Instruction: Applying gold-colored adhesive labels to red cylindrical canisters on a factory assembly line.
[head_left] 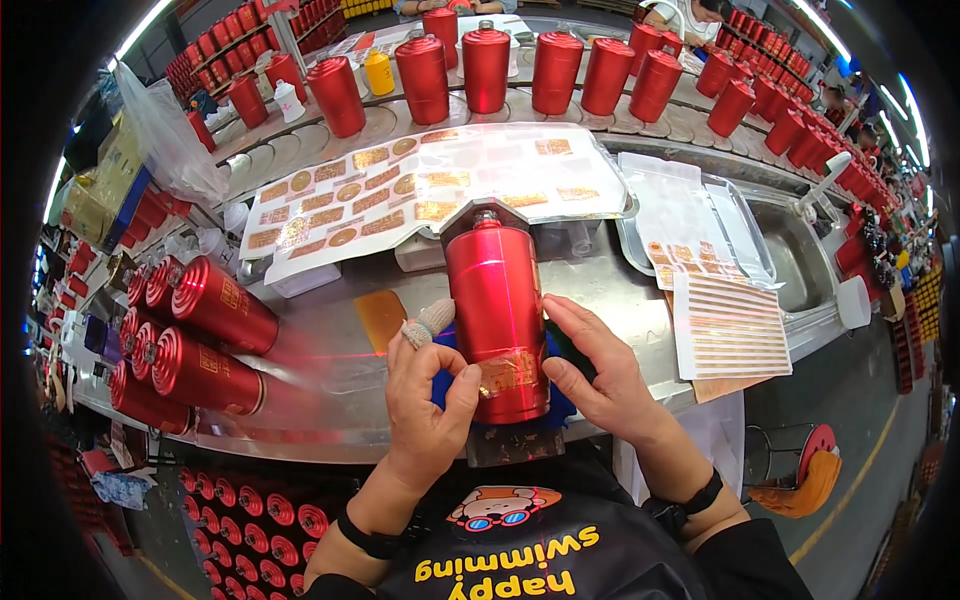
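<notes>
L hand (428,402) at gold label (510,374), R hand (612,385) beside red btl (492,285).

Left hand (425,405) partly curled, thumb (461,397) raised, right hand (612,390) loosely spread, forearms (672,455) angled inward

A glossy red bottle (495,290) lies lengthwise by the near edge of the steel table (330,345), neck toward the far edge, a shiny gold decal (512,372) across its upturned side near the base.
</notes>
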